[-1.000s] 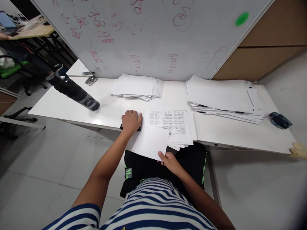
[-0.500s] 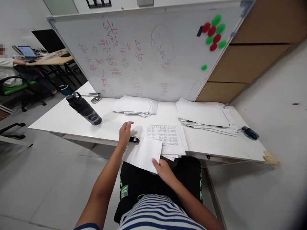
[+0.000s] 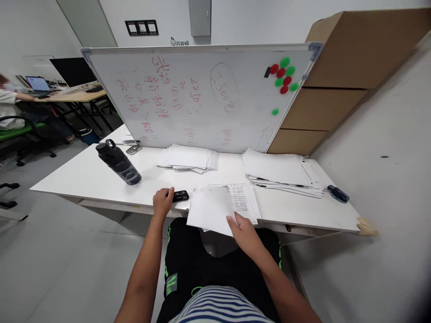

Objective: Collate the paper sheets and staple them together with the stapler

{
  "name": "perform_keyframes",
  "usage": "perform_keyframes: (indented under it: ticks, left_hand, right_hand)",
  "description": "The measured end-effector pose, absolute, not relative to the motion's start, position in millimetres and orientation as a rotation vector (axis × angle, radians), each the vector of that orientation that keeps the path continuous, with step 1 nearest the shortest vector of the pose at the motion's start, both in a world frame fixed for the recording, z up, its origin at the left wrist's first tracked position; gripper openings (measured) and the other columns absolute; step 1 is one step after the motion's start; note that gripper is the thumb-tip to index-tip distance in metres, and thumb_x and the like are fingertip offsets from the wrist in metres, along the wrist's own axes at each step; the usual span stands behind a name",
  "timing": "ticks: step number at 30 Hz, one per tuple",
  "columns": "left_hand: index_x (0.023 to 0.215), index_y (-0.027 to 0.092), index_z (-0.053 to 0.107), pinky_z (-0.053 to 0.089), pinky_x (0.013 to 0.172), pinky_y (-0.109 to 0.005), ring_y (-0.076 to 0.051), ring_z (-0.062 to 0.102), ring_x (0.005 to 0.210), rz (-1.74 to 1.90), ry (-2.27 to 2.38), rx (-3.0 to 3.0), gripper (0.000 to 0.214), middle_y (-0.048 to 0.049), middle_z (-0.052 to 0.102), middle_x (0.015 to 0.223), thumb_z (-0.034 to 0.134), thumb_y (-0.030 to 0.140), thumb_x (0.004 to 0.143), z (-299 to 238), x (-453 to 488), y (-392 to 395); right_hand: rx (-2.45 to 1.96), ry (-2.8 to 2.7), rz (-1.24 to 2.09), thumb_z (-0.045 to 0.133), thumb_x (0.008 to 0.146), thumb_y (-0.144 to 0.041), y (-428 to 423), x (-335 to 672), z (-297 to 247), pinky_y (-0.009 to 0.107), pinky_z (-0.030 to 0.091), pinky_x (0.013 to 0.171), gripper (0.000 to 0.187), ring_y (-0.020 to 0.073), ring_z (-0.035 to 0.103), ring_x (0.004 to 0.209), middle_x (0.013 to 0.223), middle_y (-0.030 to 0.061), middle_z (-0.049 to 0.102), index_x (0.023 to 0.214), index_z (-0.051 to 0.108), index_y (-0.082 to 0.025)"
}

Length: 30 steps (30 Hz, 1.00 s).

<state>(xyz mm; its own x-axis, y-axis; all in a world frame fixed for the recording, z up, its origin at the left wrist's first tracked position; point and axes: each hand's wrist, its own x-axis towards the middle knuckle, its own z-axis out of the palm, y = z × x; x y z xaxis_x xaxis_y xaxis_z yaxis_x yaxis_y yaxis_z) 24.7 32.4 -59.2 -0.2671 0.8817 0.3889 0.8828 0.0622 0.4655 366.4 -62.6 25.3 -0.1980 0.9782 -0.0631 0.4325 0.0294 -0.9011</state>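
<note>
My left hand [image 3: 163,202] is closed around the rear end of a black stapler [image 3: 181,196] at the desk's front edge. The stapler's nose points right, towards the papers. In my right hand [image 3: 245,229] is a white paper sheet [image 3: 212,210], pinched at its lower right corner between thumb and fingers. I cannot tell whether it is one sheet or several. Its blank side faces up, and it partly covers a pile of printed sheets [image 3: 243,200] at the front of the desk.
Behind lie a left paper stack [image 3: 188,157] and a right paper stack [image 3: 276,168], before a whiteboard [image 3: 202,98]. A dark bottle [image 3: 119,163] stands left on the white desk [image 3: 81,179]. A dark blue object [image 3: 337,194] sits right. Cardboard boxes [image 3: 323,107] rise behind; a person [image 3: 10,101] sits far left.
My left hand has moved slightly left and down and closed on the stapler. The paper in my right hand has shifted right, over the printed sheets. The camera view has tilted up.
</note>
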Motion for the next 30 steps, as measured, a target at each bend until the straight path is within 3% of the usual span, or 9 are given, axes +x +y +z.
perform_keyframes:
  ticks: [4,7,10,16,20,24,26,30]
  left_hand:
    - [0.072,0.022,0.061,0.039,0.076,-0.035,-0.024,0.061,0.085,-1.035,-2.41,-1.604,0.045,-0.0083,0.068,0.086,0.037,0.049,0.097,-66,28,41]
    - [0.075,0.022,0.063,0.039,0.079,-0.035,-0.024,0.061,0.088,-0.983,-2.412,-1.58,0.044,-0.009,0.069,0.088,0.036,0.049,0.097,-69,31,40]
    - [0.078,0.021,0.064,0.038,0.081,-0.035,-0.024,0.061,0.09,-0.92,-2.427,-1.589,0.046,-0.0098,0.069,0.09,0.032,0.048,0.098,-68,32,38]
    - [0.078,0.02,0.063,0.038,0.079,-0.034,-0.024,0.06,0.089,-0.815,-2.456,-1.575,0.045,-0.0105,0.067,0.09,0.031,0.045,0.099,-65,34,38]
    - [0.077,0.021,0.061,0.038,0.078,-0.034,-0.024,0.06,0.089,-0.801,-2.45,-1.57,0.047,-0.01,0.066,0.088,0.029,0.045,0.1,-65,34,38]
    - [0.074,0.021,0.059,0.037,0.077,-0.034,-0.023,0.059,0.087,-0.808,-2.435,-1.59,0.047,-0.0096,0.064,0.086,0.027,0.045,0.101,-64,33,37]
    - [0.073,0.021,0.058,0.037,0.075,-0.034,-0.023,0.059,0.086,-0.816,-2.427,-1.598,0.047,-0.0097,0.064,0.084,0.027,0.044,0.101,-64,34,37]
    - [0.073,0.021,0.058,0.037,0.077,-0.035,-0.024,0.059,0.087,-0.849,-2.44,-1.59,0.048,-0.0101,0.064,0.085,0.027,0.045,0.1,-63,34,37]
  right_hand:
    - [-1.389,-1.402,1.217,0.053,0.091,-0.057,-56,383,19,0.042,0.046,0.101,0.053,0.03,0.062,0.118,0.121,0.0114,0.071,0.124,0.066,-0.017]
    - [-1.385,-1.13,1.41,0.061,0.083,-0.064,-55,385,0,0.042,0.055,0.082,0.065,0.031,0.069,0.099,0.112,0.0129,0.074,0.126,0.065,-0.015]
    - [-1.437,-1.011,1.473,0.065,0.078,-0.066,-59,381,-13,0.036,0.055,0.064,0.069,0.0291,0.07,0.085,0.104,0.0121,0.075,0.125,0.065,-0.016]
    - [-1.456,-0.981,1.53,0.065,0.077,-0.066,-49,388,-12,0.03,0.048,0.056,0.069,0.0241,0.067,0.074,0.092,0.0094,0.075,0.124,0.064,-0.015]
    - [-1.639,-1.331,1.25,0.054,0.085,-0.06,-21,402,-9,0.033,0.049,0.067,0.058,0.0265,0.066,0.085,0.099,0.0123,0.073,0.119,0.066,-0.014]
    - [-2.032,-1.649,0.75,0.048,0.089,-0.058,-2,422,-8,0.038,0.045,0.075,0.066,0.0311,0.065,0.091,0.1,0.0148,0.071,0.139,0.052,-0.016]
    - [-2.177,-1.571,0.624,0.042,0.09,-0.064,1,439,-10,0.039,0.044,0.074,0.071,0.0322,0.065,0.09,0.096,0.0148,0.071,0.143,0.047,-0.017]
    - [-2.223,-1.224,0.511,0.037,0.091,-0.065,-5,483,-33,0.036,0.043,0.07,0.065,0.0306,0.065,0.086,0.09,0.0124,0.072,0.13,0.058,-0.017]
